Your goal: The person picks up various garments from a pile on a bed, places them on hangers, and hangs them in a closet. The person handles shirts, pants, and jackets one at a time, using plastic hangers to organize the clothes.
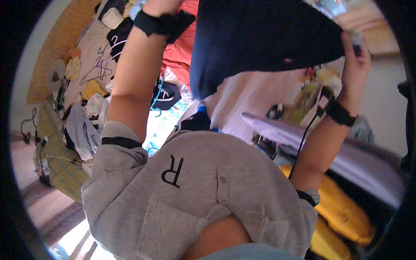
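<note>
A dark navy-black cloth garment (266, 35) hangs spread out in front of me, its upper part cut off by the picture's edge. My right hand (356, 55) grips its right edge, pulling that side out to a point. Something small and grey-white sits blurred at these fingers; I cannot tell what it is. At the top edge, only the base of my left hand (161, 6) shows above a black wrist band (149, 24). Its fingers are out of the picture, so their hold is hidden.
Red cloth (178, 55) lies behind the garment. Clothes hangers (102, 65) and heaped clothes (83, 126) cover the left side. A lilac ironing board (351, 159) stands at right, above yellow padded items (344, 208). A black cable (304, 136) runs along my right forearm.
</note>
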The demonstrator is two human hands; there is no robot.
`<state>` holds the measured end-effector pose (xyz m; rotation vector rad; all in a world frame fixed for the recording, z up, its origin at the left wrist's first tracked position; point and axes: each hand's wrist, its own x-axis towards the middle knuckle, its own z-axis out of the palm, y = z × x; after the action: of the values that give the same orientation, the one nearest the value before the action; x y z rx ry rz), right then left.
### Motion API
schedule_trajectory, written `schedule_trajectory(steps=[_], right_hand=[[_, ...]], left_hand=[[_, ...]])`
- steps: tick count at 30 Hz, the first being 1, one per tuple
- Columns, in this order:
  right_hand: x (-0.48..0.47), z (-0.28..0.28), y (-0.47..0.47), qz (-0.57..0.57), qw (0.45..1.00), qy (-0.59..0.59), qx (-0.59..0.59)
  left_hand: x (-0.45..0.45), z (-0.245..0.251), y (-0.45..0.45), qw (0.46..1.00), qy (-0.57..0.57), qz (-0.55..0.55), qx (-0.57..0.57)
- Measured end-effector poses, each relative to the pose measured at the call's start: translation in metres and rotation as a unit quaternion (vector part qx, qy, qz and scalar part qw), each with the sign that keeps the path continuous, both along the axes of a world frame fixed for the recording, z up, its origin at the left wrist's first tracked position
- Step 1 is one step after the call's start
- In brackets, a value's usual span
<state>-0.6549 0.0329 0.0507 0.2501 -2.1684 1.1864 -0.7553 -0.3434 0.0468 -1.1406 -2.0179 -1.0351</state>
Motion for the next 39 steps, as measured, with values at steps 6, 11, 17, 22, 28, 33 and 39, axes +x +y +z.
schedule_trajectory(steps=[6, 11, 17, 22, 28, 33, 39], right_hand=[[0.079, 0.043, 0.047, -0.047, 0.998, 0.046, 0.004], [0.149, 0.068, 0.074, -0.164, 0.985, 0.041, 0.021], [0.220, 0.090, 0.049, -0.239, 0.971, 0.021, 0.019], [0.262, 0.099, -0.019, -0.132, 0.989, 0.024, -0.061], [0.292, 0.115, -0.075, -0.129, 0.960, 0.093, -0.229], [0.328, 0.123, -0.123, -0.241, 0.925, 0.157, -0.250], [0.362, 0.110, -0.175, -0.382, 0.886, 0.180, -0.194]], left_hand=[[0.023, 0.056, 0.062, 0.989, 0.140, -0.052, -0.004], [0.026, 0.075, 0.098, 0.988, 0.106, -0.102, 0.036], [0.016, 0.089, 0.130, 0.975, 0.107, -0.190, 0.035], [0.015, 0.112, 0.150, 0.930, 0.098, -0.355, 0.018], [0.063, 0.118, 0.181, 0.919, 0.103, -0.358, 0.132], [0.127, 0.100, 0.198, 0.910, -0.050, -0.382, 0.150], [0.228, 0.070, 0.189, 0.876, 0.045, -0.450, 0.168]])
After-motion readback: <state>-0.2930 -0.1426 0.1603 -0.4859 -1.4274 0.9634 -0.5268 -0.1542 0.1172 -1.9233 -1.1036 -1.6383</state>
